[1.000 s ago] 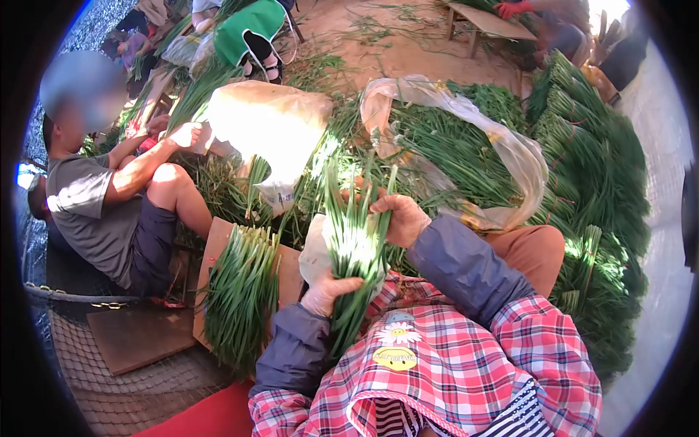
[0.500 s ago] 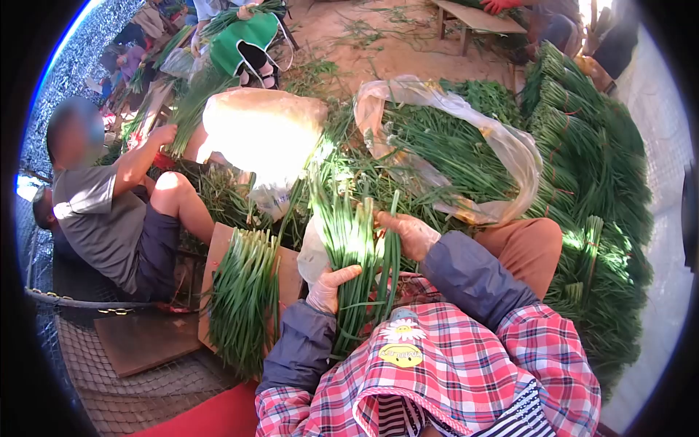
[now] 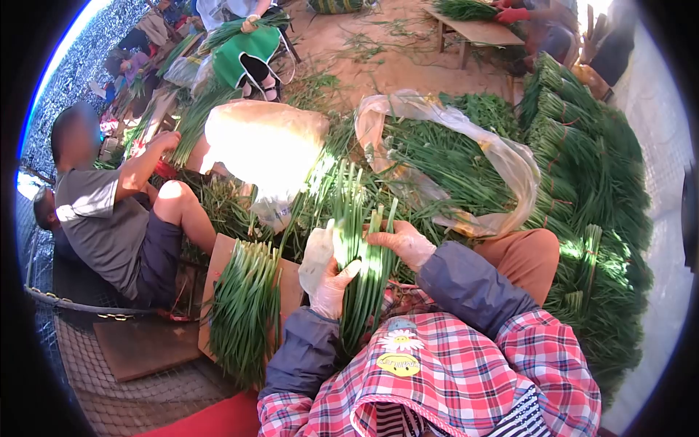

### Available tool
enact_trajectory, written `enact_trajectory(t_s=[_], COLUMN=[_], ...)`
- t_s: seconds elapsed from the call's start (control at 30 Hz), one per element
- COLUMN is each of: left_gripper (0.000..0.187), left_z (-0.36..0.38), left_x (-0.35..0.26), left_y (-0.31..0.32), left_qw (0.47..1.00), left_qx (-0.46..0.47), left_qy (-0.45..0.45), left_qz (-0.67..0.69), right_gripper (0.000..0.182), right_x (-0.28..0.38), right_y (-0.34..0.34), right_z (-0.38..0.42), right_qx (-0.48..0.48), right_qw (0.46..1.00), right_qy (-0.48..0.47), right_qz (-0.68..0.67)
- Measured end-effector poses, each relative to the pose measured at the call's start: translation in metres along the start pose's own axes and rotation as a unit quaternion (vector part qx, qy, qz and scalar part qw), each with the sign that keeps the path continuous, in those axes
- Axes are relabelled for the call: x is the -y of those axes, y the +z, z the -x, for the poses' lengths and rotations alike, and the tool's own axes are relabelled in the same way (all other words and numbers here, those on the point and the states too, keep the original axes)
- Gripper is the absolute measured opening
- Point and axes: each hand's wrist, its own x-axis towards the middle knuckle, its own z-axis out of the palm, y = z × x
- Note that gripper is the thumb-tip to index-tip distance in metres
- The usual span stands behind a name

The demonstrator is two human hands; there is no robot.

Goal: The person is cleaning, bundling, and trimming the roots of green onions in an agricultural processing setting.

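Evidently, in the head view, both hands are at work on the stalks point(image 3: 370, 280) in the lower middle of the frame. The left hand point(image 3: 329, 290) has its grip closed round their middle, thumb across the front; the right hand point(image 3: 405, 243) pinches some near their upper ends, fingers and thumb together as far as the glare lets me judge.

For good handling, the left grip should be firm enough to stop the stalks fanning out, yet soft enough not to crush or snap the leaves. The right fingertips would do best to draw one or two at a time by the pale ends, bringing those level without tugging the rest askew. Long leaves hanging low could snag on the sleeve point(image 3: 302, 348), so a little room there helps.

At lower left, a bunch point(image 3: 246, 302) lies on the surface point(image 3: 291, 280), its pale ends toward the top of the frame.

Blue print shows on the bag point(image 3: 266, 138) at upper left, too blurred to read. On the checked clothing point(image 3: 459, 348), a yellow smiley patch point(image 3: 399, 365) bears dark lettering that I cannot read surely. No brand is legible.
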Motion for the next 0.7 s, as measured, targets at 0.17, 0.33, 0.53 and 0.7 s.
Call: enact_trajectory(t_s=[0.17,0.33,0.53,0.7], left_gripper=[0.036,0.035,0.053,0.057], left_z=[0.011,0.016,0.014,0.023], left_x=[-0.007,0.001,0.028,0.055], left_y=[-0.009,-0.002,-0.008,0.004], left_qw=[0.996,0.996,0.967,0.96], left_qx=[0.018,0.032,0.111,0.163], left_qy=[-0.065,-0.045,0.025,-0.038], left_qz=[-0.061,-0.063,-0.228,-0.227], right_gripper=[0.03,0.029,0.032,0.04], right_x=[0.015,0.009,0.008,-0.006], right_y=[-0.009,-0.017,-0.019,-0.019], right_z=[-0.007,-0.007,-0.005,-0.004], right_qx=[-0.079,-0.04,0.052,0.056], right_qw=[0.97,0.95,0.967,0.963], right_qy=[0.012,0.023,0.044,0.026], right_qz=[-0.229,-0.309,-0.245,-0.262])
